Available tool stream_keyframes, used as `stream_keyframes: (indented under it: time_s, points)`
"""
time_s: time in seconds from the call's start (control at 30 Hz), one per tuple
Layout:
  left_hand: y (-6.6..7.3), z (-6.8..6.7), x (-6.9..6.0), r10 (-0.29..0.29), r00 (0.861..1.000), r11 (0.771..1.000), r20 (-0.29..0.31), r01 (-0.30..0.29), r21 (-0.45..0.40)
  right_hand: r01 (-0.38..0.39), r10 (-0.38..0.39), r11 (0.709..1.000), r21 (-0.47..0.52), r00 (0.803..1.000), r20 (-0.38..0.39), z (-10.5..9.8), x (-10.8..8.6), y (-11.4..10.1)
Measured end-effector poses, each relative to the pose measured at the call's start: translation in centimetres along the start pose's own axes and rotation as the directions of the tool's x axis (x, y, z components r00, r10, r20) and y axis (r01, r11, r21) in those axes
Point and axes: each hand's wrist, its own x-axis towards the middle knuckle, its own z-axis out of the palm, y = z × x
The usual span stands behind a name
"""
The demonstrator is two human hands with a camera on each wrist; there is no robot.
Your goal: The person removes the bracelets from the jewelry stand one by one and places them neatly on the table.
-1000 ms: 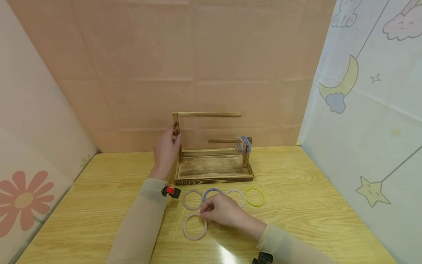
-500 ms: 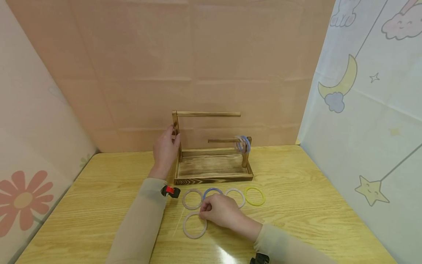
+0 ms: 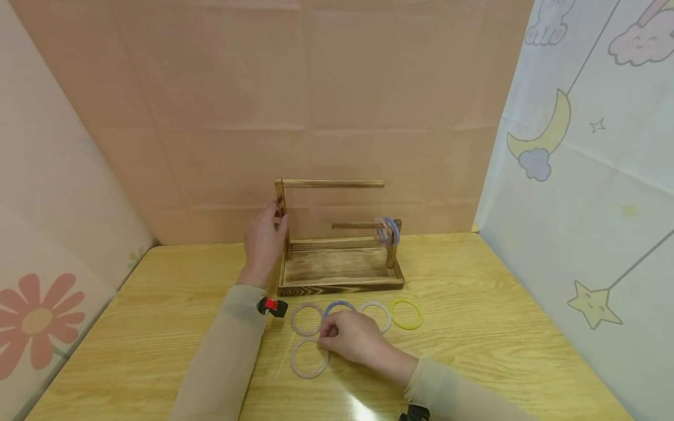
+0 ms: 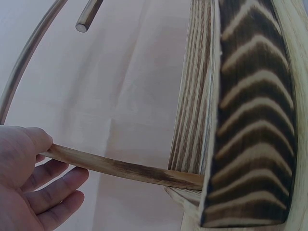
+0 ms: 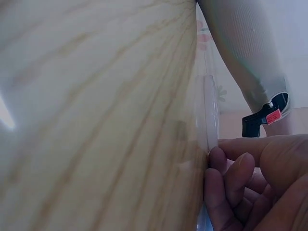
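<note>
The left hand (image 3: 263,242) pinches the tall post (image 3: 281,202) between thumb and fingers, at eleven o'clock from the near ring (image 3: 292,358) and well apart from it. That ring lies flat on the table (image 3: 474,327), round with no long axis, at seven o'clock from the right hand's fingertips. The right hand (image 3: 355,339), the nearer, pinches its rim at about one o'clock. From the ring, the upper bar's (image 3: 332,183) free end stands toward one, pointing to three; the lower bar's (image 3: 355,225) is just past twelve, pointing to nine. Counted: one tray (image 3: 342,288), two posts, two bars, five rings on the table: the near one, then pinkish (image 3: 292,318), blue (image 3: 339,303), white (image 3: 391,318) and yellow (image 3: 422,316). Hung rings (image 3: 397,233) beside the short post (image 3: 392,257) are too bunched to count.
</note>
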Motion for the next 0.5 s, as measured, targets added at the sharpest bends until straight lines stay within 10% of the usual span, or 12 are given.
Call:
stream_keyframes:
  time_s: [0.5]
  points:
    - [0.08, -0.03, 0.10, -0.018, 0.999, 1.000, 0.026, 0.018, 0.011, 0.000, 0.000, 0.998, 0.056, 1.000, 0.000, -0.54, -0.08, 0.14]
